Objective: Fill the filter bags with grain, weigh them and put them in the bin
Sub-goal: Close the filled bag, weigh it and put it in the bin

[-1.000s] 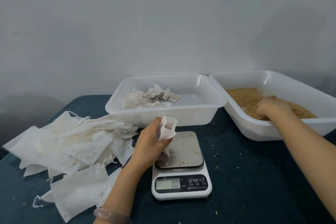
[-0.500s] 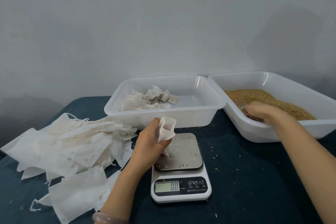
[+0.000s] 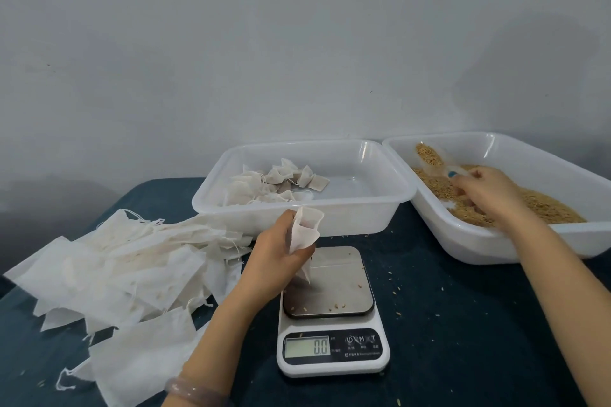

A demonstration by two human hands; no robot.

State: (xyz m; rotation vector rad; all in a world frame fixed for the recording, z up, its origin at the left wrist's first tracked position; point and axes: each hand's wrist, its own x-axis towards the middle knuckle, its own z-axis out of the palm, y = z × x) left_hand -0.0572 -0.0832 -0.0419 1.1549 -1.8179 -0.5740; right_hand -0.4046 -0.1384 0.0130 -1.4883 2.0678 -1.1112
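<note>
Gripping an open filter bag (image 3: pixel 305 228), left hand (image 3: pixel 274 251) hovers above scale (image 3: pixel 332 350); right hand (image 3: pixel 489 192) seemingly clasps scoop (image 3: pixel 436 165)

Soft even light, edges warped.

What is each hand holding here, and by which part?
Left hand grips an open filter bag around its middle, mouth upward. Right hand holds a clear scoop of grain by its handle, over the grain bin.
</note>
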